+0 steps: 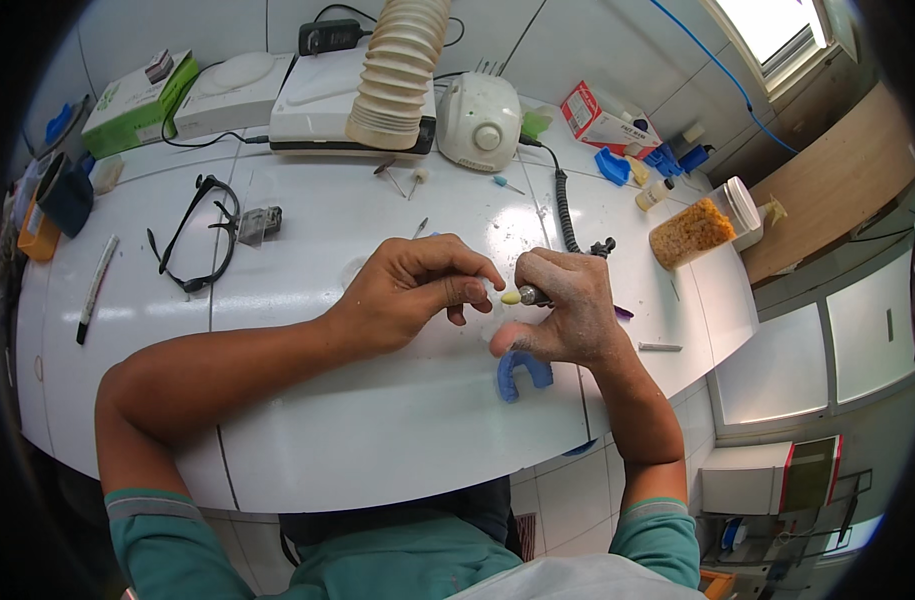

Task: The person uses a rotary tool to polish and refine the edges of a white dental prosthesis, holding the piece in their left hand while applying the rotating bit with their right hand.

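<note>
At the middle of the white table my left hand (402,290) is closed in a pinch on a small, pale, translucent piece (489,288); its shape is mostly hidden by the fingers. Facing it, my dusty right hand (574,305) grips a rotary handpiece (533,296). The handpiece's yellow, rounded polishing bit (510,298) points left at the pale piece; whether they touch I cannot tell. Just below my right hand lies a blue horseshoe-shaped dental piece (523,378).
A wide ribbed suction hose (397,75) hangs over the back, beside a white control unit (480,120) with a coiled cord (564,205). Black-framed glasses (222,235) and a marker (98,290) lie left. A jar of orange granules (692,233) stands right.
</note>
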